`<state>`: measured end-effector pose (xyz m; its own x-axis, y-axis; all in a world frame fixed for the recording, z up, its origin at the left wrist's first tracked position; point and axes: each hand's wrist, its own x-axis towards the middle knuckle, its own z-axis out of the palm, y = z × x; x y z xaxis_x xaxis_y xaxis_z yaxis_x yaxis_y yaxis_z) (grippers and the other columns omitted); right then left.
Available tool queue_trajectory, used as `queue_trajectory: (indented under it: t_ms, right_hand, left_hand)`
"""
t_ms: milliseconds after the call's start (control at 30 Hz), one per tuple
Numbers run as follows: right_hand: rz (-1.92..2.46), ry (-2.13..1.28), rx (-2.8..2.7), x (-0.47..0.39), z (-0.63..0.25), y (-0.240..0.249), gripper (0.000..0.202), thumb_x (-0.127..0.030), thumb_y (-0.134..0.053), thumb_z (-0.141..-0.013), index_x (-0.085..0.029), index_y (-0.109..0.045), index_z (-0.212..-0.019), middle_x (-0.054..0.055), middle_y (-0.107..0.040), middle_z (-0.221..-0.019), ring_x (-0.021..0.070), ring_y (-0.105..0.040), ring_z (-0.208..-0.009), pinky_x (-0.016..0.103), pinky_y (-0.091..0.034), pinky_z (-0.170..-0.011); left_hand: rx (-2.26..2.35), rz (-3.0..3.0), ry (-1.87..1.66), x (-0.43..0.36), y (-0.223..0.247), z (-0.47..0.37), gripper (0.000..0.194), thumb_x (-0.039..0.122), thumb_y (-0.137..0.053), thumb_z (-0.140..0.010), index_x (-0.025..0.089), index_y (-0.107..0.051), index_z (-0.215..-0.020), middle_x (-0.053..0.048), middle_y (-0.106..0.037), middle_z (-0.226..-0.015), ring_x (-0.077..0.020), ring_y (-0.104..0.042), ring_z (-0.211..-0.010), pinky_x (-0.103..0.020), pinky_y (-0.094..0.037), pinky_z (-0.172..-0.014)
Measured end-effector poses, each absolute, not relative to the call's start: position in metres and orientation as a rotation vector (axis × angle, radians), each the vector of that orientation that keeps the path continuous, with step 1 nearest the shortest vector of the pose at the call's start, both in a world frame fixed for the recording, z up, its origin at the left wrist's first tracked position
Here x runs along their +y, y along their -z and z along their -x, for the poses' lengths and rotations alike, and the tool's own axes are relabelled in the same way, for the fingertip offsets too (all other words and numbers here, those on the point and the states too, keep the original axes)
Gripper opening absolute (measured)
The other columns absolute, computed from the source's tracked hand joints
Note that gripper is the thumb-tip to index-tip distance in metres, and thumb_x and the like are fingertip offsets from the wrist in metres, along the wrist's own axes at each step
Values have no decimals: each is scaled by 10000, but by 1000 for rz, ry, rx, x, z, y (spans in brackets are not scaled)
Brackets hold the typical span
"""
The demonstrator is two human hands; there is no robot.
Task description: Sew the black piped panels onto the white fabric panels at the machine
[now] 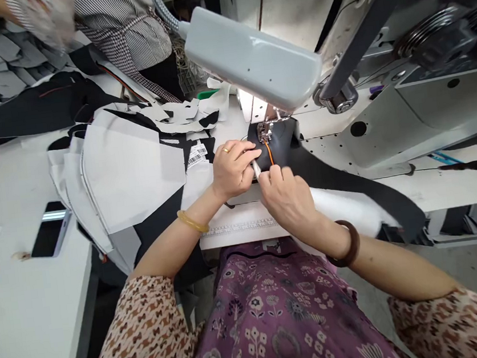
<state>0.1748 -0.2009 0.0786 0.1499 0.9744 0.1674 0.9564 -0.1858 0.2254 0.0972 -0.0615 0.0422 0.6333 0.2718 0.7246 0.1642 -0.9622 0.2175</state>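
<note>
- My left hand (pixel 232 168) lies just left of centre, fingers (pixel 249 156) curled and pressed flat on the black piece (pixel 280 142), so it stays down and does not creep under the needle.
- A slim pale tool (pixel 257 169) pokes out from under that hand; I cannot tell whether I grip it or it only rests beneath my fingers.
- My right hand (pixel 286 199) sits just below and right of it, fingertips pinched narrow on the orange cord (pixel 269 153), keeping it straight along the piece's edge.
- The black piece lies at centre frame, on the machine bed right under the presser foot (pixel 264 132), its long tail trailing off to the lower right over the surface (pixel 450 186).
- The lamp (pixel 250 57) hangs low over the foot from the upper centre, so light falls where my fingers work.
- Cut panels (pixel 129 168), white and black, are stacked to my left, close enough to reach without rising; a barcode tag (pixel 196 155) lies on them.
- A phone (pixel 50 230) rests face up at the left edge, well apart from the sewing.
- A screwdriver (pixel 463 166) lies at the right on the surface, out of the fabric's way.
- Another person in a striped shirt (pixel 126 25) stands at the upper left, beyond more cut pieces.
</note>
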Motion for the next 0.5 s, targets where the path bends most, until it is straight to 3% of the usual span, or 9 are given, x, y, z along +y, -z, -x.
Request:
queue_trajectory:
  t_ms: [100, 300, 400, 500]
  right_hand:
    - [-2382, -161, 1914, -217, -178, -54, 314, -331, -382, -872, -147, -456, -1115, 51, -543, -795, 154, -530, -621, 255, -146, -486]
    - [-2357, 221, 1875, -263, -191, -12, 424, -457, -385, -861, -159, -439, -1158, 92, -590, -916, 176, -604, -718, 243, -240, -489]
    - [-2406, 579, 1900, -292, -191, 3, 515, -488, -420, -836, -183, -396, -1250, 92, -615, -1000, 187, -616, -769, 245, -314, -534]
    - [-2475, 945, 1928, -327, -206, 11, 391, -476, -391, -854, -217, -517, -1117, 24, -630, -795, 155, -592, -689, 258, -380, -593]
  left_hand:
    - [799, -2482, -1270, -91, -33, -104, 224, 383, -600, -725, 183, -544, -809, -62, -540, -888, -202, -506, -875, -348, -417, -782]
    - [1189, -1568, -1119, -136, 0, -118, 545, 221, -706, -589, 214, -371, -1018, -45, -480, -1038, -136, -519, -846, -251, -432, -701]
    - [1175, -1263, -790, -141, 7, -114, 355, 204, -714, -589, 185, -507, -876, 0, -552, -842, -119, -508, -740, -224, -400, -639]
    - [1096, -1093, -618, -141, 10, -110, 241, 240, -735, -588, 149, -513, -605, 40, -475, -575, -74, -417, -548, -208, -315, -500]
